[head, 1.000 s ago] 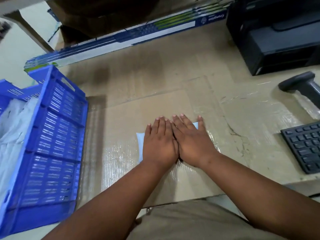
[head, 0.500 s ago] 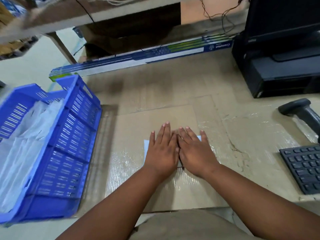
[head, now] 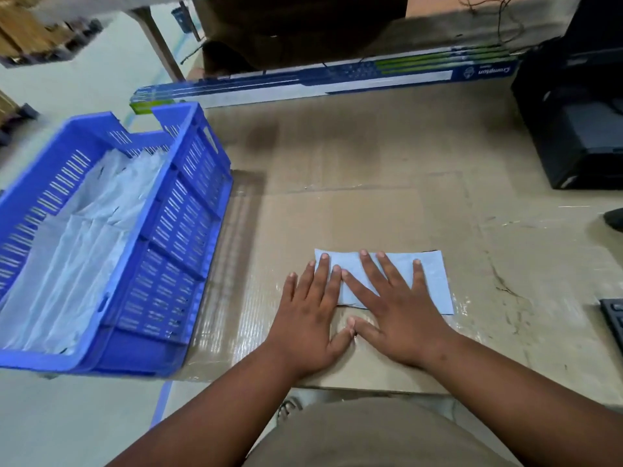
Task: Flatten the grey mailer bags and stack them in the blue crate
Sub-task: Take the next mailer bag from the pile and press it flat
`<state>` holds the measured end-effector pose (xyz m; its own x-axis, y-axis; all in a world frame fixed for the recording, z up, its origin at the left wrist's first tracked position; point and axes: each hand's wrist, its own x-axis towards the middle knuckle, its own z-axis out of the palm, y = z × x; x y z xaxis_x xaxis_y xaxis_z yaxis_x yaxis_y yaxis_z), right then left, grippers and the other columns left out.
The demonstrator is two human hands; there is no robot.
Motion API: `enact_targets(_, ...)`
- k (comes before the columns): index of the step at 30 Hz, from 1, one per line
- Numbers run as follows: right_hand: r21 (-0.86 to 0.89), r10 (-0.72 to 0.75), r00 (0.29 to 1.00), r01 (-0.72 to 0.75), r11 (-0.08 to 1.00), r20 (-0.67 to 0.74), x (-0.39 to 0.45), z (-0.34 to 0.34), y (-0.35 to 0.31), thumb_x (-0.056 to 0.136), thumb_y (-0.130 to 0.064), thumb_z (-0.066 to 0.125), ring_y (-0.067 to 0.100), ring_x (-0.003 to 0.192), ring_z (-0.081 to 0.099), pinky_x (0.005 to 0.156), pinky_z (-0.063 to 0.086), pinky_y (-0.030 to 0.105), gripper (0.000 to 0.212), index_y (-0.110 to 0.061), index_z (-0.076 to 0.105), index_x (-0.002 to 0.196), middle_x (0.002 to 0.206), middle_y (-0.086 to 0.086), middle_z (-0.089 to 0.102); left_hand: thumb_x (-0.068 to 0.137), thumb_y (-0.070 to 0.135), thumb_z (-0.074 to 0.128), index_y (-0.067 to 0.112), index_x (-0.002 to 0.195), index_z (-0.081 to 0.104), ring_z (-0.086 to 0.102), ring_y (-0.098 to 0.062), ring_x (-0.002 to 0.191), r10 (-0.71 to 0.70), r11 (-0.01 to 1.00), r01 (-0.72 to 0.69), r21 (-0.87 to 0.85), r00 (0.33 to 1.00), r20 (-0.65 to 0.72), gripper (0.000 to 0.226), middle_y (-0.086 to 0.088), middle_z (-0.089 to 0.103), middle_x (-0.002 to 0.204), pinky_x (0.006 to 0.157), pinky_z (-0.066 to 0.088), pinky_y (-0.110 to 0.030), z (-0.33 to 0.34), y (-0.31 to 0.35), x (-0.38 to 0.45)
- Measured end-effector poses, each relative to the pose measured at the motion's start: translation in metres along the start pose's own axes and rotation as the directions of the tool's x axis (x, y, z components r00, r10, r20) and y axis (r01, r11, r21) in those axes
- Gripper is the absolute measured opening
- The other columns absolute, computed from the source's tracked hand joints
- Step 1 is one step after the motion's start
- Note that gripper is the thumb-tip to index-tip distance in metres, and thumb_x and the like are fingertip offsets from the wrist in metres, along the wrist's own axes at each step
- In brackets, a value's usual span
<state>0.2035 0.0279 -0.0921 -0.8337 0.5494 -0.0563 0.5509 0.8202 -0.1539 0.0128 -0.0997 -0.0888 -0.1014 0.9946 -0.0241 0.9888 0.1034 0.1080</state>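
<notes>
both hands, left hand and right hand, fingers spread flat on the grey mailer bag, blue crate just left on the bench

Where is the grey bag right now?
The grey mailer bag lies flat on the cardboard-covered table, right of the blue crate, under the fingers of both hands.

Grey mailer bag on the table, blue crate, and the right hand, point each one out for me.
Grey mailer bag [head: 429,284], head view, bare right part of the bag.
Blue crate [head: 175,251], head view, slotted side wall facing the table.
Right hand [head: 397,315], head view, back of the hand, flat on the bag.
</notes>
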Motion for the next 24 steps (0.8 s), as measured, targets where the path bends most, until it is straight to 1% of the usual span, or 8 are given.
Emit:
enact_targets(4, -0.007, 0.006, 1.0, -0.005, 1.0, 0.026, 0.002, 0.001, -0.001, 0.101, -0.078, 0.028, 0.027, 0.164, -0.007, 0.12, 0.005, 0.077, 0.081, -0.046, -0.008, 0.166, 0.176, -0.006, -0.017, 0.099, 0.069, 0.041, 0.018, 0.17, 0.001, -0.005, -0.031, 0.164, 0.005, 1.0, -0.005, -0.006, 1.0, -0.003, 0.096, -0.009, -0.012, 0.177, 0.126, 0.014, -0.062, 0.005, -0.002, 0.002)
enact_targets(8, -0.024, 0.017, 0.998, -0.015, 1.0, 0.057, 0.004, -0.001, -0.002, 0.101, -0.078, 0.026, 0.027, 0.163, -0.011, 0.121, 0.003, 0.075, 0.081, -0.046, -0.013, 0.165, 0.175, -0.007, -0.022, 0.097, 0.069, 0.042, 0.019, 0.17, -0.001, -0.005, -0.032, 0.164, 0.003, 1.0, -0.003, -0.017, 1.0, 0.004, 0.099, -0.009, -0.013, 0.177, 0.126, 0.012, -0.063, 0.008, -0.003, 0.003)
enact_targets(14, 0.008, 0.014, 0.997, -0.015, 1.0, 0.072, 0.001, -0.005, -0.004, 0.101, -0.078, 0.022, 0.024, 0.163, -0.014, 0.122, 0.0, 0.073, 0.078, -0.049, -0.015, 0.163, 0.174, -0.009, -0.023, 0.096, 0.072, 0.041, 0.021, 0.17, -0.003, -0.006, -0.031, 0.164, -0.003, 1.0, 0.003, -0.009, 1.0, 0.029, 0.1, -0.007, -0.014, 0.177, 0.125, 0.012, -0.065, 0.004, -0.002, 0.001)
enact_targets(16, 0.029, 0.018, 0.997, -0.02, 0.999, 0.069, 0.003, -0.007, -0.004, 0.101, -0.077, 0.022, 0.022, 0.162, -0.016, 0.123, -0.002, 0.072, 0.078, -0.05, -0.018, 0.162, 0.174, -0.01, -0.025, 0.096, 0.075, 0.037, 0.021, 0.17, 0.004, -0.005, -0.03, 0.164, -0.021, 0.999, 0.02, 0.037, 0.999, 0.025, 0.098, -0.007, -0.009, 0.177, 0.124, 0.01, -0.067, -0.003, -0.001, 0.003)
enact_targets(18, 0.048, 0.021, 0.996, -0.025, 0.999, 0.085, 0.002, -0.011, -0.003, 0.102, -0.075, 0.022, 0.018, 0.16, -0.024, 0.125, -0.007, 0.067, 0.078, -0.051, -0.027, 0.158, 0.171, -0.011, -0.032, 0.096, 0.078, 0.034, 0.018, 0.17, 0.013, -0.004, -0.03, 0.164, -0.014, 0.996, 0.012, 0.087, 1.0, 0.024, 0.097, -0.01, -0.001, 0.178, 0.123, 0.009, -0.069, -0.014, 0.001, 0.008)
enact_targets(20, 0.072, 0.027, 0.997, -0.033, 0.997, 0.079, -0.002, -0.016, 0.003, 0.104, -0.071, 0.021, 0.014, 0.158, -0.03, 0.127, -0.009, 0.061, 0.078, -0.048, -0.031, 0.157, 0.169, -0.011, -0.035, 0.096, 0.079, 0.032, 0.018, 0.169, 0.017, -0.004, -0.03, 0.164, 0.037, 0.993, -0.037, 0.112, 0.999, 0.009, 0.096, -0.011, 0.002, 0.178, 0.124, 0.008, -0.068, -0.026, 0.006, 0.016)
enact_targets(21, 0.077, 0.03, 0.998, -0.035, 0.996, 0.06, -0.005, -0.019, 0.007, 0.105, -0.07, 0.021, 0.014, 0.158, -0.029, 0.128, -0.009, 0.06, 0.078, -0.047, -0.03, 0.158, 0.17, -0.01, -0.033, 0.097, 0.078, 0.032, 0.019, 0.169, 0.016, -0.003, -0.029, 0.164, 0.078, 0.991, -0.077, 0.114, 0.997, -0.002, 0.094, -0.01, 0.003, 0.178, 0.125, 0.008, -0.067, -0.031, 0.01, 0.021)
enact_targets(24, 0.033, 0.058, 0.998, -0.058, 0.998, -0.006, -0.013, -0.023, 0.026, 0.102, -0.072, 0.017, 0.016, 0.161, -0.019, 0.129, -0.004, 0.059, 0.078, -0.04, -0.014, 0.166, 0.176, -0.005, -0.019, 0.098, 0.071, 0.034, 0.021, 0.169, 0.016, -0.002, -0.026, 0.164, 0.195, 0.975, -0.192, 0.116, 0.981, -0.017, 0.089, -0.007, 0.004, 0.178, 0.127, 0.009, -0.064, -0.037, 0.025, 0.04)
